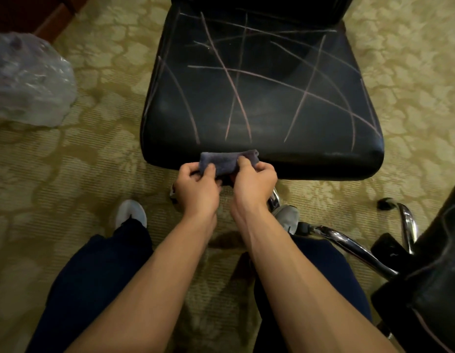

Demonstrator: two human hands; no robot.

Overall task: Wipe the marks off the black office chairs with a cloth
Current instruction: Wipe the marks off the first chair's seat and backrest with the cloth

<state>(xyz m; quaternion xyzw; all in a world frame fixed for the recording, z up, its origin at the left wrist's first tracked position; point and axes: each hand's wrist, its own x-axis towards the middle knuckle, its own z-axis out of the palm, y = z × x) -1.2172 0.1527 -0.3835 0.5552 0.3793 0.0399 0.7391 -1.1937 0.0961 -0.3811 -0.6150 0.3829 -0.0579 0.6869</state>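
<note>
A folded dark cloth (225, 163) is grasped by the fingers of both the left hand (195, 186) and the right hand (254, 182), and is held at the front edge of the black chair seat (259, 103). Pale chalk-like marks (229, 75) are observed across the seat beyond the fingers. A second black chair (430, 289) is noted to the right of the fingers.

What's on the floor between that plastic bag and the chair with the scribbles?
Nothing: in the head view, only bare patterned carpet lies between the plastic bag and the marked chair.
</note>
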